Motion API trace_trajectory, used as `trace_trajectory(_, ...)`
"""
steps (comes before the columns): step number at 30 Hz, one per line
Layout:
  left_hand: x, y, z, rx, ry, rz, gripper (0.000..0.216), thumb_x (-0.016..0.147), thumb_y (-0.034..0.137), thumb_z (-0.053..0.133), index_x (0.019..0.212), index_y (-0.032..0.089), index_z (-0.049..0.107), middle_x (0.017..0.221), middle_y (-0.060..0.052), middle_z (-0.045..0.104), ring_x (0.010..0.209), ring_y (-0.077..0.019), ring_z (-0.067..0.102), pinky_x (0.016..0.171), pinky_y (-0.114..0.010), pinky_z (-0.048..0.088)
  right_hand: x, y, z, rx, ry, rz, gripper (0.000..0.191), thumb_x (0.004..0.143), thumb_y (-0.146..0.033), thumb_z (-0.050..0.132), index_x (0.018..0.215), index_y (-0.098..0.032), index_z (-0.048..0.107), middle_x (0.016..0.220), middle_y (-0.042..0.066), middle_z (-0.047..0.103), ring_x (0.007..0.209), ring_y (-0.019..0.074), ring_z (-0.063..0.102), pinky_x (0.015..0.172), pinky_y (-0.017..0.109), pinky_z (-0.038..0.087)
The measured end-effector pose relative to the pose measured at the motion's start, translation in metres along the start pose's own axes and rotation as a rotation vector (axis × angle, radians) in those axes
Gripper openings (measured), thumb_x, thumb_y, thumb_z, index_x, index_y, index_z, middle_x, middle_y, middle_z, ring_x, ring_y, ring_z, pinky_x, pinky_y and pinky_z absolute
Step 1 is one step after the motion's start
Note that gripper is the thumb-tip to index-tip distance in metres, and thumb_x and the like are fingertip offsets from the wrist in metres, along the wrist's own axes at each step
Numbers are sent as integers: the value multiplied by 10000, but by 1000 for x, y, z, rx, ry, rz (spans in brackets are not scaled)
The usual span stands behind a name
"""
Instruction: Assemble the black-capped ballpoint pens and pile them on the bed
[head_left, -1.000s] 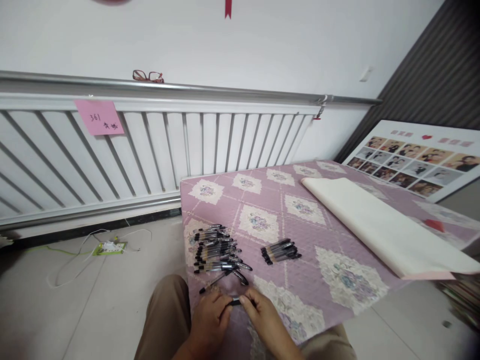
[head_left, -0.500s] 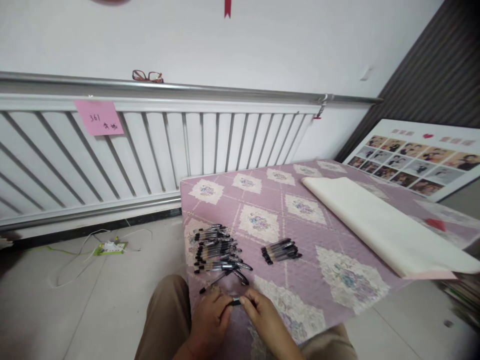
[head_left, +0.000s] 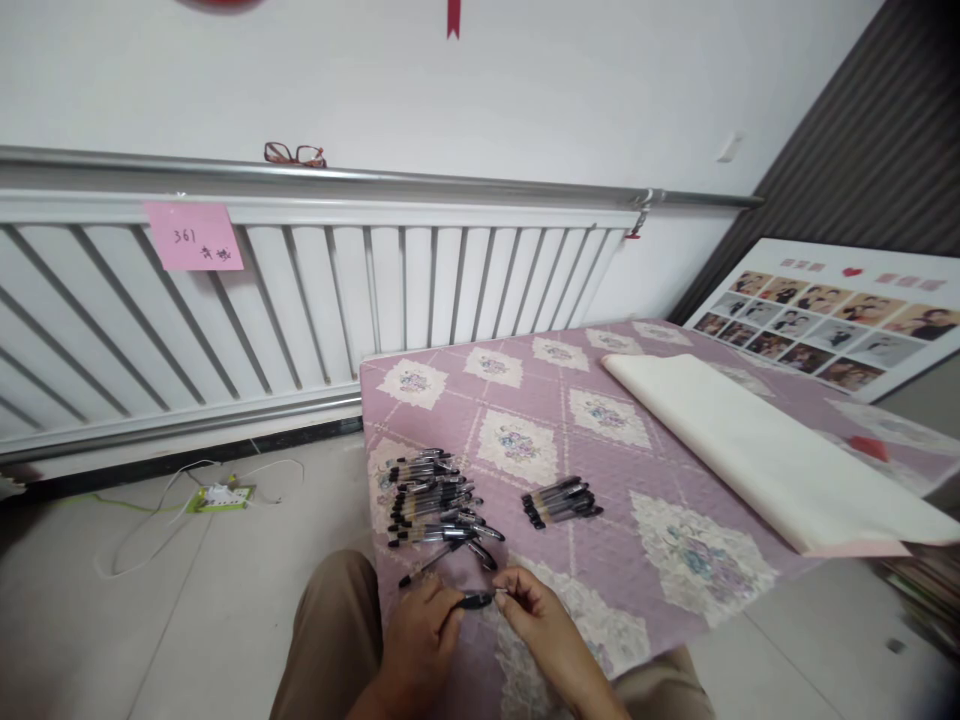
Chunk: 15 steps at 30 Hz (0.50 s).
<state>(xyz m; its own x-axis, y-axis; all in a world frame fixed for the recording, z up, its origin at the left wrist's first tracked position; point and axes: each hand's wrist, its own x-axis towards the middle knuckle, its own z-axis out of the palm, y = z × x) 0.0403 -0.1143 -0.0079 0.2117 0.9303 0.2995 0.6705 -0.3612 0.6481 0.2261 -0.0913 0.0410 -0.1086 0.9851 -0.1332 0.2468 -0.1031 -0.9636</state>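
Near the front edge of the purple cloth (head_left: pixel 675 420), a black pen (head_left: pixel 475 600) lies gripped in the left hand (head_left: pixel 420 640); right hand (head_left: pixel 536 620), pinched narrow at its tip, has drawn slightly apart since half a second ago, so something small seems pulled free; loose pen pile (head_left: pixel 431 498) behind, small bundle (head_left: pixel 562 500) right of it.

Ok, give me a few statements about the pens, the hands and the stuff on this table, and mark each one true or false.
1. Both hands, left hand and right hand, meet at one pen. True.
2. The big pile of pens lies right of the small bundle. False: it lies left.
3. A cream roll lies on the table. True.
4. The glasses lie on the table. False: they sit on the rail above the radiator.
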Motion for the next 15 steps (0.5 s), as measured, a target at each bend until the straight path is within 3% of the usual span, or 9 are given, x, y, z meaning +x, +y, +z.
trace_trajectory(8,-1,0,2,-3,10,0,237,875,215,458,995,259,658,885,-32,655,820,-188,615,744,-324,503,-2,13,-8,117,146,61,269,771,-466,576,798,-202,615,601,-41,531,537,134,478,533,239,379)
trace_trajectory(11,0,-2,1,-45,15,-2,244,879,210,449,1002,245,656,902,-38,657,835,-180,617,755,-316,517,0,18,-10,29,192,12,239,752,-427,578,785,-201,648,693,13,640,662,189,589,641,285,452)
trace_trajectory(15,7,-4,-3,-47,38,-30,253,863,197,452,997,230,664,944,-61,646,873,-189,610,778,-334,520,3,26,-1,-135,152,-68,219,744,-346,543,813,-195,685,829,67,705,820,240,644,789,347,477)
